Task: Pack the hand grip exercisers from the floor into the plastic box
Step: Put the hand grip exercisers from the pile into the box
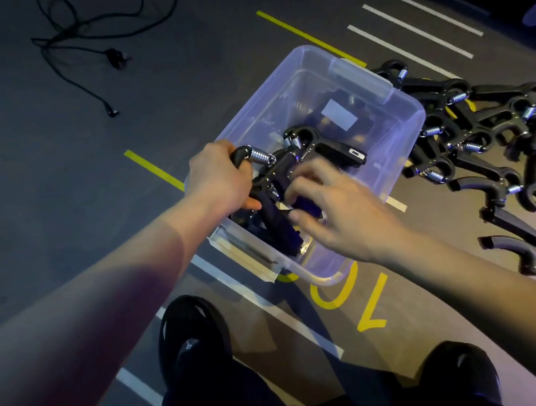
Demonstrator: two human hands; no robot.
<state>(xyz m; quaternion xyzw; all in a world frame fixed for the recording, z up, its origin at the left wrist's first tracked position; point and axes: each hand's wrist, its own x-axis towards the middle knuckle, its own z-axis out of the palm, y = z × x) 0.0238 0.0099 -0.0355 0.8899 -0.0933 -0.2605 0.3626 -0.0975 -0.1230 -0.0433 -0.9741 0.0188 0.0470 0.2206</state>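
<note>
A clear plastic box (398, 138) stands on the floor in the middle of the head view. Inside it lie black hand grip exercisers with steel springs; one (324, 147) rests near the centre. My left hand (219, 178) is shut on the exerciser (260, 166) at the box's near-left side, gripping it by the spring end. My right hand (335, 207) hovers over the box with fingers spread, fingertips touching that exerciser's handles. A pile of several more exercisers (498, 152) lies on the floor right of the box.
A black cable with a plug (95, 41) lies tangled on the floor at the far left. White and yellow tape lines (414, 27) mark the grey floor. My two black shoes (191, 332) stand just below the box.
</note>
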